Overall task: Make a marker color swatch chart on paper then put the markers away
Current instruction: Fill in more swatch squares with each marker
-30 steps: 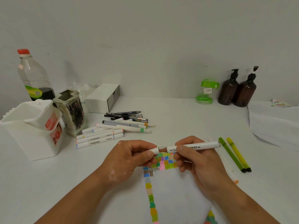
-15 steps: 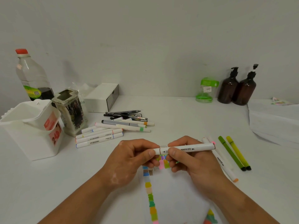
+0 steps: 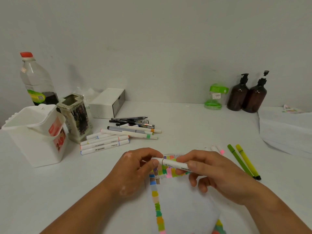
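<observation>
A white marker [image 3: 173, 163] lies level between both hands above the paper [image 3: 182, 205]. My left hand [image 3: 135, 168] pinches its left cap end. My right hand [image 3: 212, 173] grips the barrel with thumb and fingers. The cap sits closed against the barrel at a dark ring. The paper carries a column and rows of coloured swatches [image 3: 157, 205]; my hands cover part of the top rows. A pile of white markers and dark pens [image 3: 118, 134] lies at the left. Two green pens [image 3: 243, 161] and two white markers [image 3: 217, 149] lie to the right.
A white plastic bin [image 3: 33, 134] and a decorated square holder [image 3: 76, 117] stand at the left, with a bottle [image 3: 36, 81] behind them. A white box [image 3: 108, 102], a green jar [image 3: 215, 96] and two brown pump bottles [image 3: 248, 93] line the wall. Folded white sheets [image 3: 287, 130] lie right.
The cap end has closed onto the marker barrel. Both hands shifted slightly left and down with the marker, and my right hand slid further along the barrel.
</observation>
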The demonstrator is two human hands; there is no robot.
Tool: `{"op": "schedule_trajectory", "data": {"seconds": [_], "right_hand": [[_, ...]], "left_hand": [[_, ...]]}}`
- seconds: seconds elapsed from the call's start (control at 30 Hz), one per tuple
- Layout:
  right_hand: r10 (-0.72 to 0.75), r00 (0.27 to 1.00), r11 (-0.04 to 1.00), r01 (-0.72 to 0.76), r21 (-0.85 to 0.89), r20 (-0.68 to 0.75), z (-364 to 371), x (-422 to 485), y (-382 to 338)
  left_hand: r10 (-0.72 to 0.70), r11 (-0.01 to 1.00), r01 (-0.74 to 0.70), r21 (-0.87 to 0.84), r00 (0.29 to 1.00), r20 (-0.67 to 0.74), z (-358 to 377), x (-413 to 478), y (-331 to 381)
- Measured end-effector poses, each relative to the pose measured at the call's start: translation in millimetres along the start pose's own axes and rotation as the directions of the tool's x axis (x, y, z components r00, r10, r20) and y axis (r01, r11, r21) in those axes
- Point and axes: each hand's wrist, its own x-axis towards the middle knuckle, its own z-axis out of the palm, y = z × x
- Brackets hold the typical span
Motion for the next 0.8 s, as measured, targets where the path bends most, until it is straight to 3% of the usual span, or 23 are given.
{"op": "schedule_trajectory", "data": {"seconds": [0.07, 0.13, 0.27, 0.4, 0.57, 0.67, 0.8], "right_hand": [[0.042, 0.997, 0.998, -0.039, -0.053, 0.057, 0.0, -2.6, -1.4], [0.051, 0.999, 0.986, -0.047, -0.16, 0.021, 6.5, -1.7, 0.1], [-0.068, 0.978, 0.906, -0.022, -0.423, -0.195, 23.2, 8.1, 10.1], [-0.192, 0.88, 0.761, -0.145, -0.632, -0.434, 12.3, 11.0, 15.6], [-0.177, 0.765, 0.634, -0.392, -0.666, -0.619, -10.1, 13.1, 27.8], [-0.168, 0.749, 0.565, -0.46, -0.685, -0.641, -12.9, 15.9, 34.3], [-0.176, 0.72, 0.543, -0.497, -0.677, -0.671, -15.9, 17.9, 38.5]], "left_hand": [[0.03, 1.0, -0.03, 0.004, 0.999, 0.027, -1.1, -0.3, 0.9], [0.054, 0.998, -0.056, 0.036, 0.997, 0.049, -1.3, 0.2, 0.6], [0.049, 0.995, -0.052, 0.09, 0.998, 0.034, 1.4, 1.1, -2.8], [-0.004, 0.992, 0.012, 0.126, 0.998, -0.06, 0.0, 3.3, -7.3], [0.047, 0.909, -0.063, 0.411, 0.998, 0.049, 1.1, 3.5, -11.9], [-0.044, 0.85, -0.06, 0.523, 0.982, 0.184, 5.2, 5.2, -13.4], [-0.065, 0.833, -0.059, 0.55, 0.977, 0.203, 2.7, 5.4, -13.9]]}}
